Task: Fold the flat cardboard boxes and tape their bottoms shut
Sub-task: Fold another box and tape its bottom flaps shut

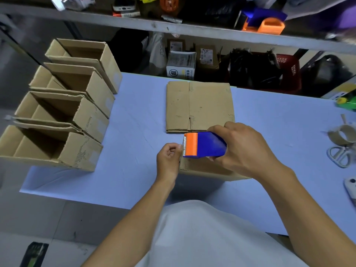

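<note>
Taping stage: fifth box in hand, flat stock remaining

Right hand (242, 149) is wrapped around the blue and orange plastic tape dispenser (204, 145), holding it just above the brown cardboard box (206, 169) that sits on the pale blue worktop (134, 120). Left hand (169, 157), just left of the dispenser, has its fingers curled, fingertips at the serrated orange end; it appears to pinch the loose tape end, though the tape itself is too faint to confirm.

Progress, judged from the layout: four erected brown cardboard boxes (77, 105) stand in a row well left of the dispenser, open tops up, apparently finished. No tape strip can be made out on the box under the dispenser. Just behind the dispenser lies a stack of flat brown cardboard blanks (200, 106), not yet folded. White scissors (341, 155) and a spent cardboard tape core (342, 134) lie far right of the dispenser.
</note>
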